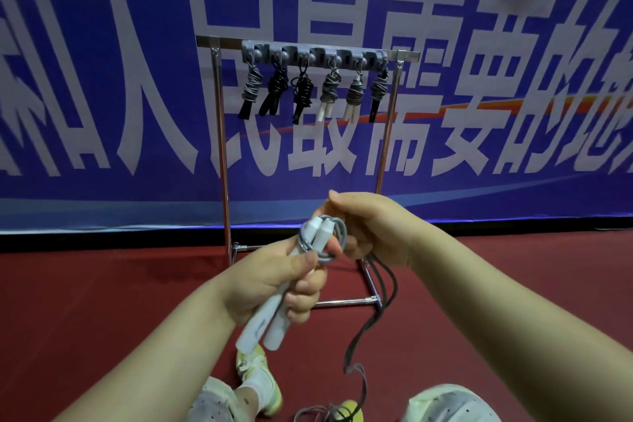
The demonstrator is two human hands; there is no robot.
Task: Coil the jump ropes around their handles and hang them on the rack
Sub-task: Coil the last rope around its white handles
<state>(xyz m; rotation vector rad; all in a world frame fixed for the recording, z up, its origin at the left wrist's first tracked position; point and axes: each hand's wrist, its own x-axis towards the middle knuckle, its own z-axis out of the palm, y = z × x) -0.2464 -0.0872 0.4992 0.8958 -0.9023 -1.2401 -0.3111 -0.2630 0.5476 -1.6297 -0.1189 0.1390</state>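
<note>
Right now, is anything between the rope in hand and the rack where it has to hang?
No object blocks the way. The white-handled jump rope sits in the left hand; open air separates it from the rack. Six coiled ropes already hang there; a free hook isn't discernible.

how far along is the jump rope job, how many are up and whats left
Done: six coiled ropes hang from the hooks on the rack. In hand: the left hand grips a pair of white handles while the right hand wraps grey cord around their tops, only a turn or two so far. Left: most of that cord trails to the floor, then this rope needs hanging.
</note>
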